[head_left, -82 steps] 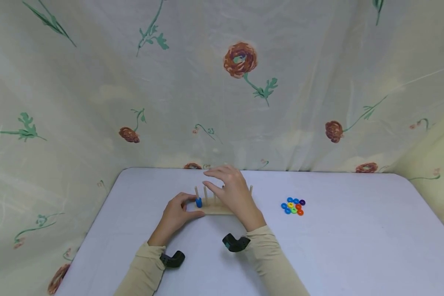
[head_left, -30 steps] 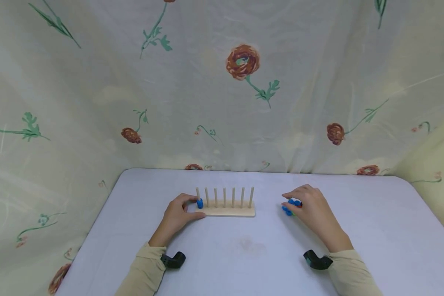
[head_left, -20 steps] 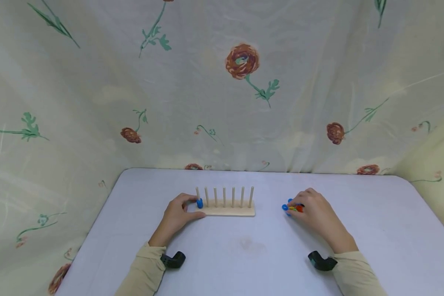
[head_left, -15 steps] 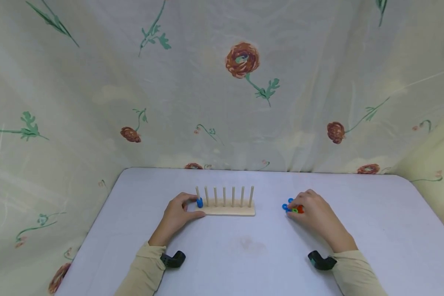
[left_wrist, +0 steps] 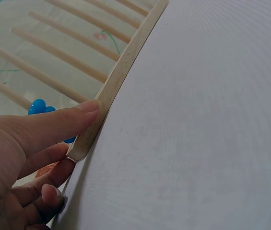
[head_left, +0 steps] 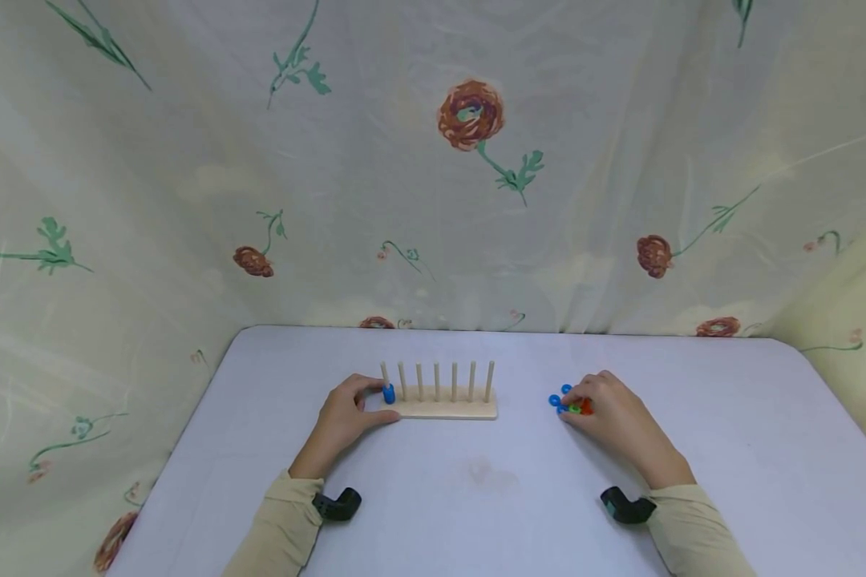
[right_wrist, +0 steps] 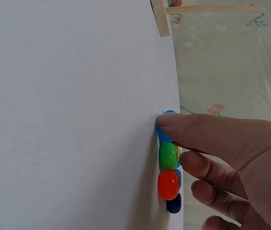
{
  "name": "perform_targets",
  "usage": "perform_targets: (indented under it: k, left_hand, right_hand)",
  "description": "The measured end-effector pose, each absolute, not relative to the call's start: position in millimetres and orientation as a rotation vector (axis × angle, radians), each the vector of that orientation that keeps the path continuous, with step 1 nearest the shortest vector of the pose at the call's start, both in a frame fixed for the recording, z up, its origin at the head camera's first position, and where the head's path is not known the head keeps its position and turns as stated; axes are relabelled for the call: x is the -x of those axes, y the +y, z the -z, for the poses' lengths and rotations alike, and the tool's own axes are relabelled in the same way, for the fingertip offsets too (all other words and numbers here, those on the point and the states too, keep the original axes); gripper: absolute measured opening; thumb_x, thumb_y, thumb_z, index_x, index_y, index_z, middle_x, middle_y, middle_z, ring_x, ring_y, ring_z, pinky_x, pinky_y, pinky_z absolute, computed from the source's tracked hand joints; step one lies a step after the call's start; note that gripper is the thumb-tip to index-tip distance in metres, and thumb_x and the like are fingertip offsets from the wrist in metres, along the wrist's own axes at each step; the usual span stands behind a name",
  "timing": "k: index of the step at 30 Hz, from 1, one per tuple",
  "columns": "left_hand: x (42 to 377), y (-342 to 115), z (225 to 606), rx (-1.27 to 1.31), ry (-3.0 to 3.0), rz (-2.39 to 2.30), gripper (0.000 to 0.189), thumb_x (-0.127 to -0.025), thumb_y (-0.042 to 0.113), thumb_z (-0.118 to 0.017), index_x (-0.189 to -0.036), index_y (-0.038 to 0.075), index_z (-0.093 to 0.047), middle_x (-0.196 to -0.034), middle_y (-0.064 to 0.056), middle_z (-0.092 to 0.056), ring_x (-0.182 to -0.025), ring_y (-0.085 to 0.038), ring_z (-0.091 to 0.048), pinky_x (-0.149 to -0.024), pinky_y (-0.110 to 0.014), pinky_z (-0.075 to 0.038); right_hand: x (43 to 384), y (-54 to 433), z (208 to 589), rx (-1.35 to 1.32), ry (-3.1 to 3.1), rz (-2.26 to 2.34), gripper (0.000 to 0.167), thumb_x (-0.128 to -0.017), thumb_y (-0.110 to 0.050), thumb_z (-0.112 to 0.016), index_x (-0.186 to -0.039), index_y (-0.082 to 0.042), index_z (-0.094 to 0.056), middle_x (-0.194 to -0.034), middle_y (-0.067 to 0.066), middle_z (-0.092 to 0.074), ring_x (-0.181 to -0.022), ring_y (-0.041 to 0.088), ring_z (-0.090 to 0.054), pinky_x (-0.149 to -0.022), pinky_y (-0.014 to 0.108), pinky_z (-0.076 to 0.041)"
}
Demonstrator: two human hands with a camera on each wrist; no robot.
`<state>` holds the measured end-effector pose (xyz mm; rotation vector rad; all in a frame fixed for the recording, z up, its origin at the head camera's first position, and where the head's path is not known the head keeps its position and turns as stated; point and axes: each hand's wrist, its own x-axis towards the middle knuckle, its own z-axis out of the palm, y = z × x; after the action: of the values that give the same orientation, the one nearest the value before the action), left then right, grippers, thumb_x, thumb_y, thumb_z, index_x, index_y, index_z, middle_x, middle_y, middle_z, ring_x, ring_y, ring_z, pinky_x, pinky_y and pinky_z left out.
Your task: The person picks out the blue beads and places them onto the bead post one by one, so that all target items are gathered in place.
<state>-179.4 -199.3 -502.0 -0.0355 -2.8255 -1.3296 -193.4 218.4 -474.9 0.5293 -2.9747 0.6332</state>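
In the head view my left hand (head_left: 346, 410) grips the left end of a wooden peg rack (head_left: 447, 410), its thumb along the front edge. Blue rings (head_left: 389, 394) sit low on the leftmost peg; the other upright pegs are bare. To the right, my right hand (head_left: 617, 421) reaches into a cluster of small coloured rings on the table. Its thumb lies on a blue ring (right_wrist: 164, 135) in the right wrist view, pinching it, with the index finger hidden behind. Close by lie a green ring (right_wrist: 169, 156), a red-orange ring (right_wrist: 168, 185) and a dark ring (right_wrist: 173, 203).
A white table (head_left: 433, 497) bears everything, with rounded far corners. Behind it hangs a flower-printed cloth (head_left: 548, 264). Two more blue rings (head_left: 554, 400) lie at the cluster's left side. Black camera mounts (head_left: 628, 506) stick out from both wrists.
My right hand has moved from above the rack to the ring cluster on the right, lowered, and its fingers have closed in among the rings. The left hand has stayed on the rack.
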Motion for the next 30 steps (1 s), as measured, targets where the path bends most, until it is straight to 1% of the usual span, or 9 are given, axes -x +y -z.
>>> perform_targets:
  k: [6,11,17,19,25,30]
  left_hand:
    - [179.7,-199.0,502.0,0.029,-2.824,1.341,0.054,-0.076,0.031,-0.093,-0.123,0.013,-0.074,-0.095,-0.003,-0.061,-0.07,-0.014,-0.042,-0.061,-0.024,-0.034]
    - [179.6,-198.7,501.6,0.023,-2.826,1.34,0.054,-0.075,0.03,-0.094,-0.122,0.013,-0.074,-0.095,-0.003,-0.061,-0.071,-0.014,-0.043,-0.061,-0.024,-0.034]
    - [179.4,-198.7,500.4,0.029,-2.822,1.34,0.054,-0.075,0.03,-0.094,-0.122,0.013,-0.075,-0.092,-0.004,-0.06,-0.069,-0.013,-0.042,-0.06,-0.024,-0.033]
    - [179.2,-198.8,500.1,0.028,-2.823,1.341,0.054,-0.075,0.03,-0.094,-0.122,0.013,-0.074,-0.09,-0.004,-0.059,-0.068,-0.013,-0.042,-0.059,-0.024,-0.033]
    - [179.2,-199.1,501.1,0.029,-2.825,1.343,0.054,-0.075,0.03,-0.094,-0.122,0.013,-0.074,-0.089,-0.003,-0.058,-0.068,-0.013,-0.041,-0.059,-0.024,-0.033]
    - [179.1,-199.2,500.8,0.034,-2.825,1.339,0.054,-0.075,0.029,-0.094,-0.122,0.013,-0.074,-0.089,-0.003,-0.058,-0.068,-0.013,-0.041,-0.059,-0.023,-0.033]
  right_hand:
    - [192.3,217.7,475.0,-0.572,-2.964,-0.659,0.012,-0.083,-0.02,-0.087,-0.091,-0.013,-0.081,-0.097,0.002,-0.071,-0.095,0.022,-0.061,-0.089,0.049,-0.055]
    - [191.7,216.8,475.5,-0.599,-2.922,-0.667,0.014,-0.083,-0.02,-0.088,-0.09,-0.013,-0.079,-0.096,0.002,-0.071,-0.09,0.021,-0.064,-0.086,0.047,-0.057]
    - [191.0,214.8,472.8,-0.564,-2.925,-0.702,0.015,-0.085,-0.02,-0.085,-0.098,-0.012,-0.08,-0.102,0.007,-0.078,-0.095,0.026,-0.071,-0.087,0.05,-0.057]
    - [190.6,214.2,471.9,-0.552,-2.937,-0.697,0.015,-0.086,-0.021,-0.084,-0.099,-0.014,-0.08,-0.103,0.007,-0.078,-0.095,0.026,-0.071,-0.086,0.05,-0.057]
    - [190.0,213.0,470.7,-0.558,-2.932,-0.683,0.014,-0.087,-0.022,-0.083,-0.099,-0.016,-0.081,-0.099,0.003,-0.078,-0.089,0.02,-0.069,-0.082,0.046,-0.056]
    - [189.0,212.9,470.2,-0.563,-2.925,-0.689,0.013,-0.086,-0.021,-0.083,-0.098,-0.017,-0.081,-0.1,0.003,-0.078,-0.092,0.021,-0.07,-0.084,0.048,-0.056]
